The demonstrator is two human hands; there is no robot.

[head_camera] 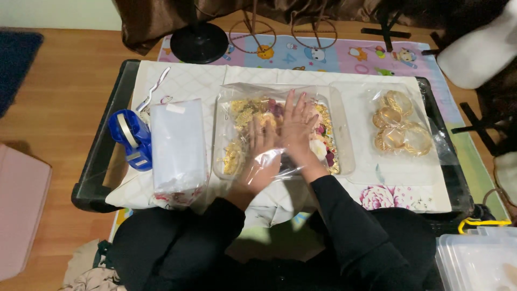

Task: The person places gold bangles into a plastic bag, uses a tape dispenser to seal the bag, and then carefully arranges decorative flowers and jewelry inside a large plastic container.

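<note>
Table (177, 75): low, dark-rimmed, covered with a pale quilted cloth; its long axis runs left to right across your view, and you sit at its near long edge.
Clear tray (344, 134): a shallow transparent container at the table's middle, long axis left to right, holding gold-coloured trinkets mixed with pink and dark red pieces; it lies straight ahead of you, under both hands.
White box (179, 144): stands to the left of the tray, long axis running away from you, just beside the tray's left wall.
Bag of gold rings (401, 125): a clear packet to the right of the tray, apart from it and out of reach of either hand as they lie now.
Tape dispenser (131, 139): blue, at the table's left edge, touching or nearly touching the white box.
Plastic film (258, 161): a clear sheet or bag draped over the tray's near left part; your left hand is inside or under it, so the film lies around those fingers and trails toward you.
Right hand (299, 129): bare, flat, fingers spread and pointing away from you, lying over the tray's centre; it reaches further in than the left.
Left hand (261, 145): fingers fairly straight and close together, pointing away from you, its edge touching your right hand; whether it pinches the film, you cannot tell.
</note>
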